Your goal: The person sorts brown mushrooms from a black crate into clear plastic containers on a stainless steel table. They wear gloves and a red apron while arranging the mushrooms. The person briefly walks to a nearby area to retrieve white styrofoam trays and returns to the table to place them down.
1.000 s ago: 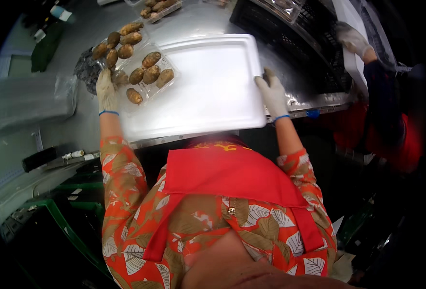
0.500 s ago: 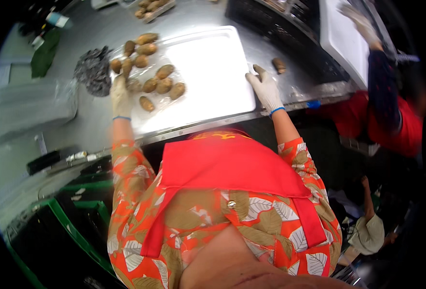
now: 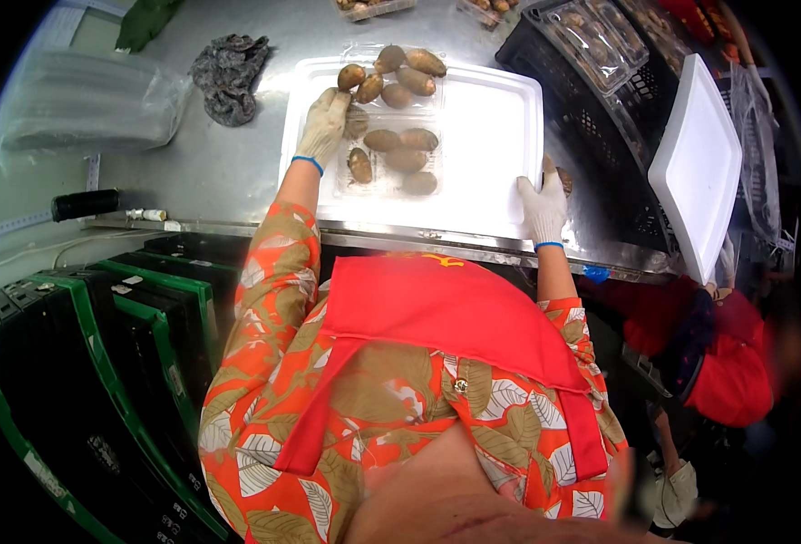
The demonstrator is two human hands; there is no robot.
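Note:
A clear plastic clamshell container (image 3: 389, 186) lies open on a white tray (image 3: 491, 136), with several brown taro tubers (image 3: 405, 160) in its two halves. My left hand (image 3: 325, 122), in a pale knit glove, is closed at the container's left edge, against the nearest tubers; its fingertips are partly hidden. At the tray's right edge is my gloved right hand (image 3: 543, 204), thumb and fingers apart. A loose taro (image 3: 564, 180) lies just beyond its fingers, partly covered by them.
A grey crumpled cloth (image 3: 230, 80) and stacked clear plastic packaging (image 3: 97, 100) are on the left. Black crates (image 3: 591, 136) with filled packs (image 3: 595, 41) stand at the right. A co-worker's hand (image 3: 710, 290) is at a white board's (image 3: 698, 172) lower end. Green-edged crates (image 3: 101, 363) stand lower left.
The view has shifted, and the tray appears farther right. My right hand is closer to the loose taro. The co-worker's arm has come down from the white board's far end.

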